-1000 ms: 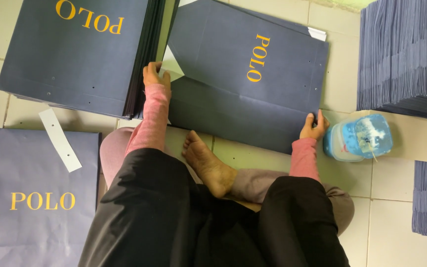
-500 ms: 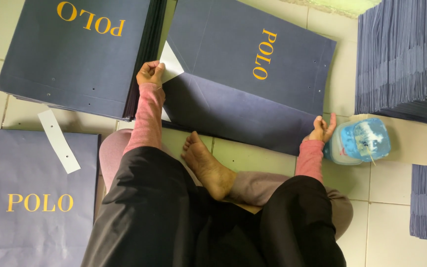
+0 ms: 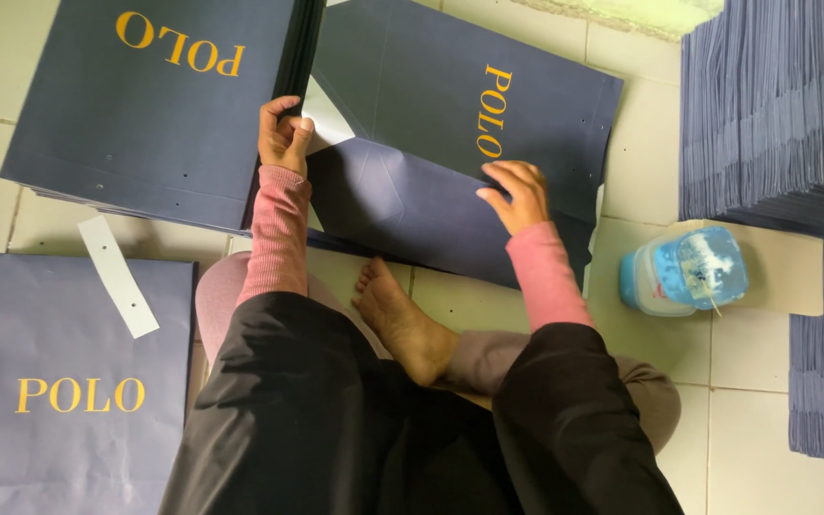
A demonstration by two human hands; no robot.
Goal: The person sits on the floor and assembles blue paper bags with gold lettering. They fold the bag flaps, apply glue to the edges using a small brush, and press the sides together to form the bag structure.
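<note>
So the navy paper bag [image 3: 450, 162] is lying flat on the tiled floor [image 3: 650, 162] right in front of the person's crossed legs, matte dark-blue card with gold lettering on the face. Its bottom end is folded up into a flap with visible diagonal creases, and a white inner corner peeks out at the left. The left hand [image 3: 281, 133] is curled closed, pinching the bag's left edge near that white corner. The right hand [image 3: 519, 191] is open, fingers spread and pressing flat on the fold line across the middle.

Just to the left, touching the bag's edge, there's a thick stack of finished bags [image 3: 145, 105], same navy card, with small punched holes near the bottom. Another flat bag [image 3: 69, 381] sits lower left with a white paper strip [image 3: 118, 277] lying beside it. On the right is a translucent blue plastic container [image 3: 684, 272], and beyond that tall ribbed piles of navy sheets [image 3: 774, 105].
</note>
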